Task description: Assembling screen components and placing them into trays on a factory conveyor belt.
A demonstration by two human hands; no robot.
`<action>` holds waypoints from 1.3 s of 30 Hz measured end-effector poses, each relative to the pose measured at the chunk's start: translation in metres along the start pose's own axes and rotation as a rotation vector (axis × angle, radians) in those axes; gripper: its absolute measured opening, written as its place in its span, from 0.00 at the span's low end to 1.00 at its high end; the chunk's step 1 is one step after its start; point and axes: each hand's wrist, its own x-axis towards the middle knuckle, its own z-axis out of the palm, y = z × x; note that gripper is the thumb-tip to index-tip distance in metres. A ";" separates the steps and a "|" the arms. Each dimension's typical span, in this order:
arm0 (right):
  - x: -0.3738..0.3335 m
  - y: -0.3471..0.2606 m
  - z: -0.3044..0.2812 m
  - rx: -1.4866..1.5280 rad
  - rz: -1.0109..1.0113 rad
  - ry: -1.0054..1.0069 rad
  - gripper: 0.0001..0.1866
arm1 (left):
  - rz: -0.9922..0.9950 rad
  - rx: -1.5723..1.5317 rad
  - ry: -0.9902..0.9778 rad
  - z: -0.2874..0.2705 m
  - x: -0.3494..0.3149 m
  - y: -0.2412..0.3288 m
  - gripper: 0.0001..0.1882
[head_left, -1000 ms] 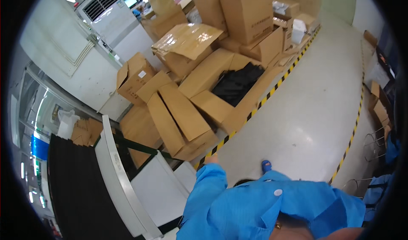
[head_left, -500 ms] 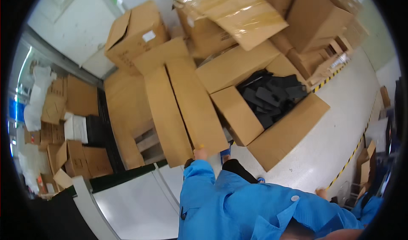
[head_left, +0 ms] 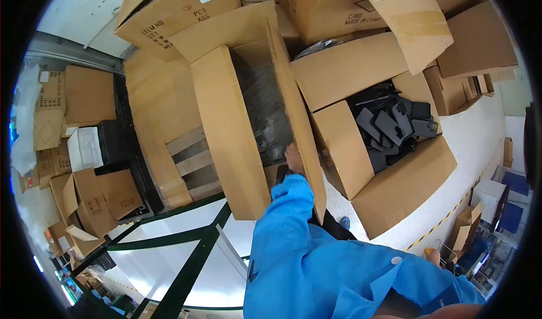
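Note:
A tall cardboard box (head_left: 223, 132) stands in the middle with its long flaps parted. My left hand (head_left: 293, 158) is at the near end of its opening, fingers curled against the raised right flap (head_left: 293, 110). Inside lie dark contents under clear plastic (head_left: 268, 132), too dim to name. To the right, an open carton (head_left: 344, 149) holds many loose black flat pieces (head_left: 389, 124). My right hand (head_left: 432, 256) hangs low at the right, partly hidden by my blue coat; its fingers look closed, with a small yellowish spot at them that I cannot make out.
Closed cartons (head_left: 180, 14) stand behind, and a taped cardboard sheet (head_left: 409, 14) overhangs the right carton. A wooden pallet (head_left: 195, 163) shows beside the box. White panels with a dark green frame (head_left: 192, 245) are at the near left. Shelved boxes (head_left: 90, 98) line the left.
The box's two long flaps, nearly meeting before, now stand apart and show the inside. My left hand has moved from the near flap edges into the opening. The view has shifted closer.

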 end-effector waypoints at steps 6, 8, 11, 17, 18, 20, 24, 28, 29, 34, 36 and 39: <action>-0.022 0.026 -0.014 -0.094 0.067 -0.088 0.15 | -0.045 0.757 -0.047 -0.014 0.108 -0.043 0.10; -0.025 0.034 -0.023 -0.154 0.090 -0.106 0.15 | -0.046 0.880 -0.106 -0.019 0.124 -0.055 0.10; -0.024 0.030 -0.034 -0.142 0.095 -0.193 0.15 | -0.011 0.970 -0.144 -0.018 0.129 -0.062 0.10; 0.011 0.021 -0.028 -0.156 0.069 -0.094 0.13 | 0.134 0.910 -0.051 -0.035 0.095 -0.050 0.09; 0.016 0.017 -0.033 -0.084 0.079 -0.068 0.12 | 0.150 0.845 0.022 -0.038 0.088 -0.045 0.09; 0.026 0.035 -0.021 -0.108 0.080 0.021 0.12 | 0.061 0.712 0.227 -0.058 0.053 0.021 0.07; 0.059 -0.031 -0.050 0.107 0.003 0.043 0.14 | 0.227 -0.180 0.566 -0.116 0.000 0.049 0.08; 0.083 -0.092 -0.066 0.461 -0.321 0.229 0.09 | 0.297 -0.596 0.492 -0.123 -0.071 0.099 0.07; 0.081 -0.123 -0.081 0.507 -0.399 0.225 0.09 | 0.351 -0.586 0.469 -0.118 -0.096 0.112 0.07; 0.035 -0.249 -0.117 1.095 -0.974 -0.150 0.09 | 0.550 -0.511 0.319 -0.076 -0.211 0.101 0.08; 0.019 -0.274 -0.103 1.098 -1.101 -0.467 0.14 | 0.497 -0.405 0.230 -0.057 -0.278 0.097 0.09; -0.045 -0.279 -0.096 1.039 -1.364 -0.676 0.18 | 0.511 -0.153 0.156 -0.057 -0.380 0.055 0.09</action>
